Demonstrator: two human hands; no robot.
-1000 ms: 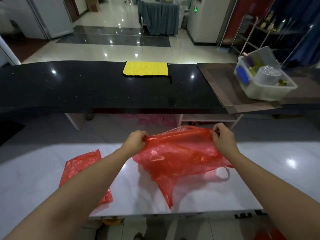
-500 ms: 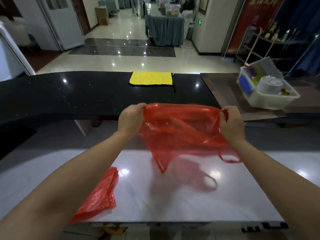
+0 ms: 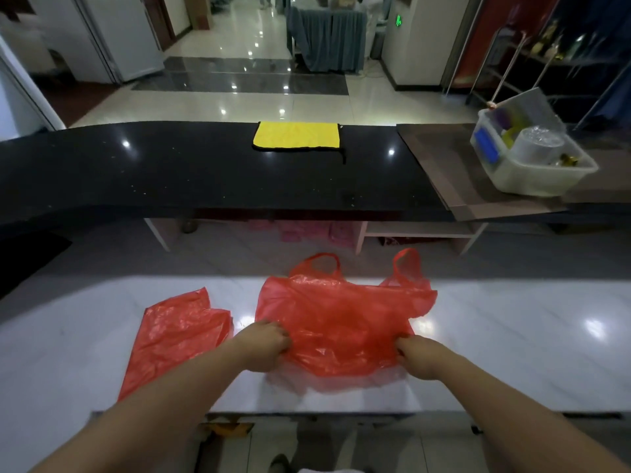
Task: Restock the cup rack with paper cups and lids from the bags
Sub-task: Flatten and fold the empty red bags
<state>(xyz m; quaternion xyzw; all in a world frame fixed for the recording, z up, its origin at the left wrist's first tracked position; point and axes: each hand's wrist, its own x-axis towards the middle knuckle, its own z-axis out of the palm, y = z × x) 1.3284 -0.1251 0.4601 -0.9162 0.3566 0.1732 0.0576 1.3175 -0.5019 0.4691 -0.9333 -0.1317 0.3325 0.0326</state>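
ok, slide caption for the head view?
Both hands, left hand and right hand, grip a thin red plastic bag spread on the white marble counter.

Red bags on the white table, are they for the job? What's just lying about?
For the job:
- red bag, gripped by left hand and right hand
- second red bag, lying flat

Lying about:
- yellow cloth
- plastic bin

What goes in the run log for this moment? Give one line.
left hand: grips red bag near edge | right hand: grips same edge | bag: spread on white counter, handles away | second red bag: left
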